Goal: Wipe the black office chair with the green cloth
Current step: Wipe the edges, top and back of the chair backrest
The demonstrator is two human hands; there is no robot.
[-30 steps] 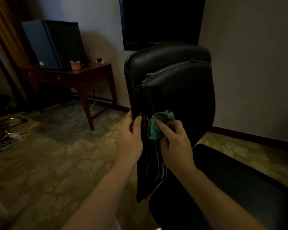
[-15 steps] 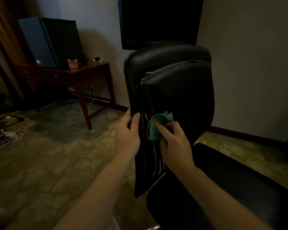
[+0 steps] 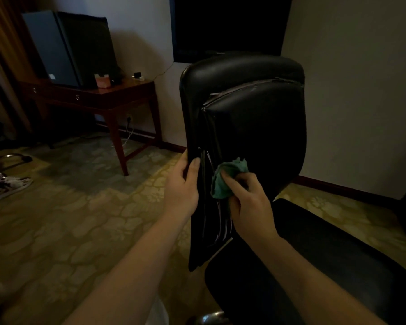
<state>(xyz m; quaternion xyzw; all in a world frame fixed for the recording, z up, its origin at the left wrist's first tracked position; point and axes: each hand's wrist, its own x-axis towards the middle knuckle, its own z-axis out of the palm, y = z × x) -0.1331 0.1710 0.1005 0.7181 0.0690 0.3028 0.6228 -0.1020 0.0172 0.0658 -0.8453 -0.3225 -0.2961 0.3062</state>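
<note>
Head: black chair (image 3: 256,127), perhaps carpeted floor (image 3: 56,231)

Chair: the black office chair (image 3: 256,127) stands close in front, its backrest upright and its seat running toward the lower right.
Left hand: the left hand (image 3: 182,186) grips the backrest's left edge, thumb on the front face.
Right hand: the right hand (image 3: 249,202) holds the green cloth (image 3: 227,177) bunched against the backrest, just beside the left hand.
Backrest surface: pale creases run down the leather below the cloth.
Left of the room: a wooden side table (image 3: 108,95) carries a dark cabinet (image 3: 68,48).
Wall: a dark screen (image 3: 227,24) hangs above the chair.
Floor: patterned carpet (image 3: 68,219); a sneaker (image 3: 7,186) lies at the far left.
</note>
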